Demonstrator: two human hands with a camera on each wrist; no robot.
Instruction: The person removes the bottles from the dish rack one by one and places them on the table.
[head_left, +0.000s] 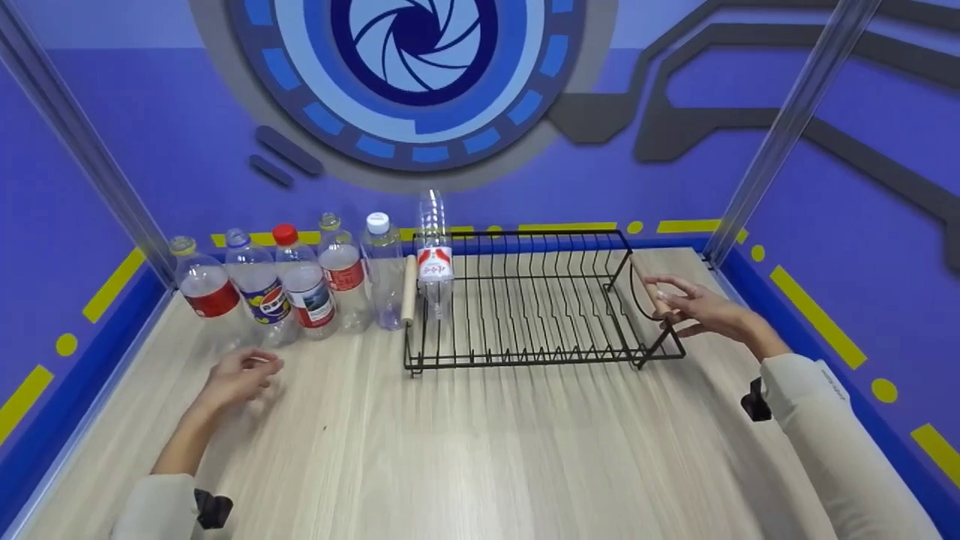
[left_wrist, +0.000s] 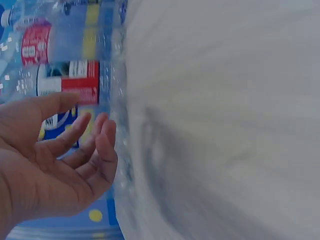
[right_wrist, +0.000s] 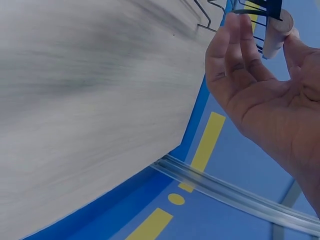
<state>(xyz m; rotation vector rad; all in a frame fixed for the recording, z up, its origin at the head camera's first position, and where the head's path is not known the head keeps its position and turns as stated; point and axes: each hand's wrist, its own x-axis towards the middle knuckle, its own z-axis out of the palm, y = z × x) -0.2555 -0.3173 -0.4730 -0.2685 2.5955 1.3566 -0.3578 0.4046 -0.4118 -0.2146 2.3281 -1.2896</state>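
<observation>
My right hand (head_left: 709,311) holds the wooden handle (head_left: 649,286) at the right end of a black wire dish rack (head_left: 525,365). In the right wrist view the thumb is on one side of that handle and the fingers on the other. A clear plastic bottle (head_left: 435,264) with a red and white label is set in the rack's left end. My left hand (head_left: 238,379) is over the table in front of the bottles, its fingers loosely bent and holding nothing. Nearest to it are a red-labelled bottle (head_left: 212,298) and a blue-labelled bottle (head_left: 266,301).
Several upright bottles line the back left of the table. Among them are a red-capped bottle (head_left: 311,301), another red-labelled bottle (head_left: 345,276) and a white-capped bottle (head_left: 385,274) beside the rack's left handle (head_left: 409,291). Blue and purple walls (head_left: 112,60) enclose the wooden table (head_left: 480,457).
</observation>
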